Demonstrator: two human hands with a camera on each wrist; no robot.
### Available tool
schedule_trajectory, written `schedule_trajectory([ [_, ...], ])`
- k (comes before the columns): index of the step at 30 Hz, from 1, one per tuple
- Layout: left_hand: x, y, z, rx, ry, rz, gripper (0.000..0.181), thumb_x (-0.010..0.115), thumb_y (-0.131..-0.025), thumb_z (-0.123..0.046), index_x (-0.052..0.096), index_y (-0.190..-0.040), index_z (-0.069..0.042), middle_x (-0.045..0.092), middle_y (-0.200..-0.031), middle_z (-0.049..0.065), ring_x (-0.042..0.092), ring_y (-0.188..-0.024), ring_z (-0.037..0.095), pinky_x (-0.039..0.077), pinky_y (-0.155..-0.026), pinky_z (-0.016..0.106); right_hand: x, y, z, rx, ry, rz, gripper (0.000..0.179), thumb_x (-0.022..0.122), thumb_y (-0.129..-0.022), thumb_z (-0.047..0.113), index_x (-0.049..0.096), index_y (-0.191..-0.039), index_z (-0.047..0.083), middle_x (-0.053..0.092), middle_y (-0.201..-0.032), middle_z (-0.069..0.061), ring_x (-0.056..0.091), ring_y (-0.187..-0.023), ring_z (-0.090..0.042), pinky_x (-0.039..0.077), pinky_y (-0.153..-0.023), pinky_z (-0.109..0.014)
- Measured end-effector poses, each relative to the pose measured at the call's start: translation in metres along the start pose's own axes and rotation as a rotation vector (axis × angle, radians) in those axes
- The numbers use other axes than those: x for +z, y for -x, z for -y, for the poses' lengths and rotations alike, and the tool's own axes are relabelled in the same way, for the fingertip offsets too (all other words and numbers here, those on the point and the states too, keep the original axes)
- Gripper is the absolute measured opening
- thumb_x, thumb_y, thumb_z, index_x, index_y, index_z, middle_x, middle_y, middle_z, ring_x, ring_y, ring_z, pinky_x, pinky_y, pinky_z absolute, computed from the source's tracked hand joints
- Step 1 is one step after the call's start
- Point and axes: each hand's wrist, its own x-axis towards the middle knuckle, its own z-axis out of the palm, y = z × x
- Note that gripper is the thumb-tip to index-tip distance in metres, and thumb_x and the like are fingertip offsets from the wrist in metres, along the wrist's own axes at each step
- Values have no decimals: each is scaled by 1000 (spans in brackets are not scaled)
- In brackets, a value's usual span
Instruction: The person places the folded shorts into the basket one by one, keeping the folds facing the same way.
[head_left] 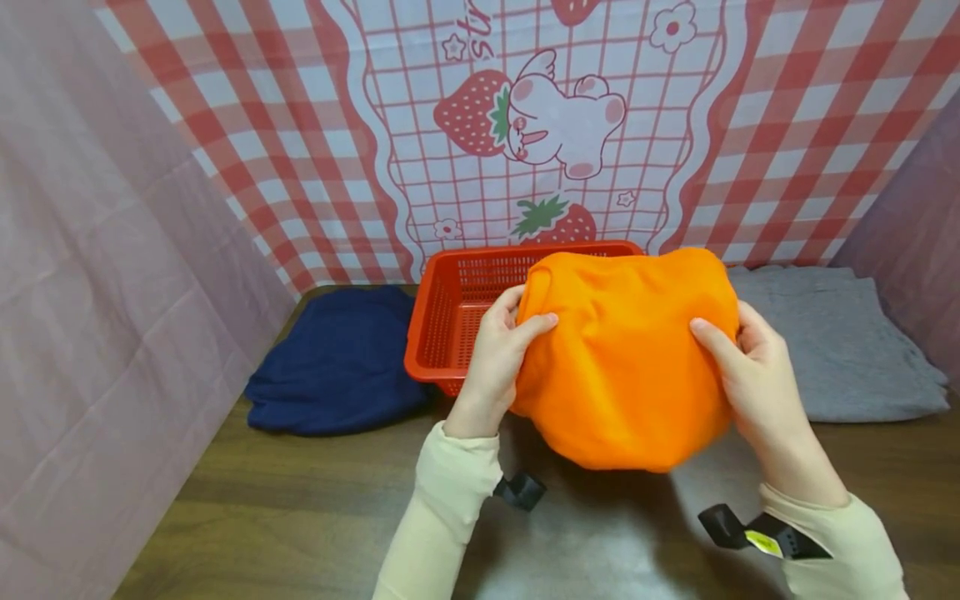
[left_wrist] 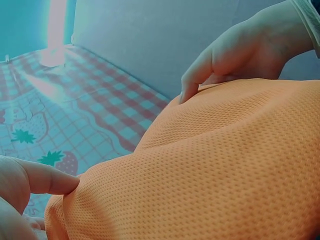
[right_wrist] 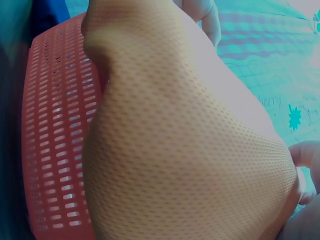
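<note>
A folded orange cloth [head_left: 630, 367], perhaps a garment, is held up between both hands in front of the basket. At its left edge my left hand [head_left: 497, 358] pinches it, thumb on the near face and fingers behind. My right hand [head_left: 757, 375] grips the opposite edge the same way. The wrist views show a fine mesh weave on the orange cloth [left_wrist: 200, 170], which sags in soft folds. Behind it stands a red plastic basket [head_left: 450, 317], its right part hidden by the cloth; the visible inside holds nothing.
Folded navy fabric [head_left: 337, 362] lies left of the basket on the wooden table [head_left: 300, 500]. To the right is a folded grey fabric [head_left: 855, 350]. A checked strawberry-print curtain [head_left: 555, 108] hangs behind, and a plain pinkish curtain [head_left: 112, 292] borders the left side.
</note>
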Motion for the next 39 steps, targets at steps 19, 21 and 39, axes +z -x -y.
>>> schedule_trajectory([
  [19,-15,-5,-7,20,17,-43,37,61,-84,-6,52,-119,-3,58,-111,13,57,-92,20,47,-88,33,13,-15,-8,14,-51,15,30,56,-90,24,50,-116,11,54,-92,-2,56,-70,-11,49,-60,-19],
  [21,-16,-6,-7,22,19,-45,36,60,-84,-6,52,-119,-3,58,-111,13,57,-92,19,47,-88,33,13,-17,-8,7,-63,21,28,56,-90,22,51,-115,11,55,-91,-2,56,-70,-11,49,-60,-19],
  [39,-26,-12,-8,24,16,-70,35,61,-84,-6,52,-117,-2,58,-106,10,55,-91,19,46,-88,30,9,-30,-6,85,-8,39,39,58,-87,32,47,-119,12,52,-97,-4,56,-72,-13,51,-61,-21],
])
